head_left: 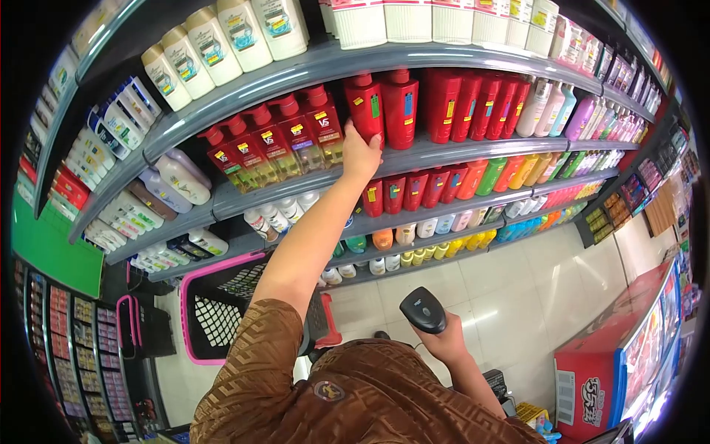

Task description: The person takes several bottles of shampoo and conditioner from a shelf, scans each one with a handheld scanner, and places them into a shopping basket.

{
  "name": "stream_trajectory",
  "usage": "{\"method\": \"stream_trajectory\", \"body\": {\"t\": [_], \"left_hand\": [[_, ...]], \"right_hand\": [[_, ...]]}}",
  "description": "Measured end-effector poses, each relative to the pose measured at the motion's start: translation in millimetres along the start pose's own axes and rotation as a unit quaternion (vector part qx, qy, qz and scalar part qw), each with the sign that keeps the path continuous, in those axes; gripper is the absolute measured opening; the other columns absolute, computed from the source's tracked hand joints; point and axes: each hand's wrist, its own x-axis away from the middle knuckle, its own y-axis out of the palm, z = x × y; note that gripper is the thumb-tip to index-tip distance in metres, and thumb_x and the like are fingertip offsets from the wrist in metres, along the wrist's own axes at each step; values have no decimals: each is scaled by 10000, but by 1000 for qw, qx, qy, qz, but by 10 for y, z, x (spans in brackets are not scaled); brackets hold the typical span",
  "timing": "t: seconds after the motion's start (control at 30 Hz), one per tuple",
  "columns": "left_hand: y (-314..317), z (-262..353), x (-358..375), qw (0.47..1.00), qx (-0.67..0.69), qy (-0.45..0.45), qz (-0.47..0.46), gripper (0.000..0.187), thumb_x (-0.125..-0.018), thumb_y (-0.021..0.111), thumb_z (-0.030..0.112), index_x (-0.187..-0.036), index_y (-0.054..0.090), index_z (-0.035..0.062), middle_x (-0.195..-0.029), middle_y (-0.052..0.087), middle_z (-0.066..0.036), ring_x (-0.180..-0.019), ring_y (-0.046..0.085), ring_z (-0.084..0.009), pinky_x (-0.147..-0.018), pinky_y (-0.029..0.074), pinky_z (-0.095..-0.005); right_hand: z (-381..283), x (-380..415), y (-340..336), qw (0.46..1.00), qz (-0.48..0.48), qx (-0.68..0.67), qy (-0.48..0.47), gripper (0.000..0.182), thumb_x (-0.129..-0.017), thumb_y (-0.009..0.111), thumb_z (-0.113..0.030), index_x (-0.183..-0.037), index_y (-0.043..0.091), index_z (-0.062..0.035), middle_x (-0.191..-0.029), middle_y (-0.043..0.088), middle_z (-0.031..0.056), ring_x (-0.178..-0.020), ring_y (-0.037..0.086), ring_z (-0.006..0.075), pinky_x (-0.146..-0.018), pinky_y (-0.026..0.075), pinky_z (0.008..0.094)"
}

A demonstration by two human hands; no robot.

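Note:
My left hand (pixel 362 154) reaches up to the shelf, its fingers closed around the lower part of a red pump bottle (pixel 364 103) with yellow and green stickers. Another red pump bottle (pixel 400 111) stands just to the right of it. On the left is a row of red-topped VS bottles (pixel 324 126) with clear, yellowish lower parts. Lower down, my right hand (pixel 447 342) is wrapped around the handle of a black barcode scanner (pixel 424 311), whose head points up and to the left.
More red bottles (pixel 464 107) line the same grey shelf (pixel 473 154); white bottles (pixel 240 33) fill the shelf above. A black shopping basket (pixel 216 314) with a pink rim is at my left. A red freezer chest (pixel 584 388) stands at lower right.

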Motion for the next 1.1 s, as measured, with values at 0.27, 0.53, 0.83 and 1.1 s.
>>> {"method": "stream_trajectory", "body": {"t": [0.27, 0.53, 0.83, 1.1], "left_hand": [[-71, -295, 844, 942, -113, 315, -41, 797, -886, 656, 50, -1568, 254, -37, -1620, 210, -344, -1502, 266, -478, -1222, 295, -465], [-1337, -926, 2556, 914, -117, 26, -387, 339, -970, 678, 135, -1288, 652, 22, -1145, 740, -139, -1063, 713, -230, -938, 550, -363], [-2876, -1071, 3858, 979, 12, -157, -131, 283, -993, 665, 112, -1247, 668, -13, -1119, 747, -95, -960, 693, -138, -877, 548, -295], [-4172, -1242, 5102, 981, 78, -176, 29, 265, -996, 660, 85, -1235, 667, -31, -1131, 733, -77, -988, 668, -116, -901, 529, -280]], "right_hand": [[-21, -65, 27, 1000, -25, 14, 13, 282, -838, 786, -123, -1085, 707, -12, -918, 754, 127, -845, 704, 154, -783, 552, 325], [-137, -169, 240, 997, -72, -3, -5, 257, -845, 773, -98, -1071, 702, 2, -925, 754, 114, -848, 683, 131, -789, 548, 318], [-345, -154, 1118, 971, -228, 61, -45, 358, -806, 802, -131, -1118, 696, 7, -946, 753, 143, -875, 731, 205, -813, 555, 338], [-931, 383, 2776, 896, -397, 110, -165, 460, -764, 824, -214, -1171, 684, -52, -962, 732, 197, -907, 722, 385, -777, 561, 417]]}}
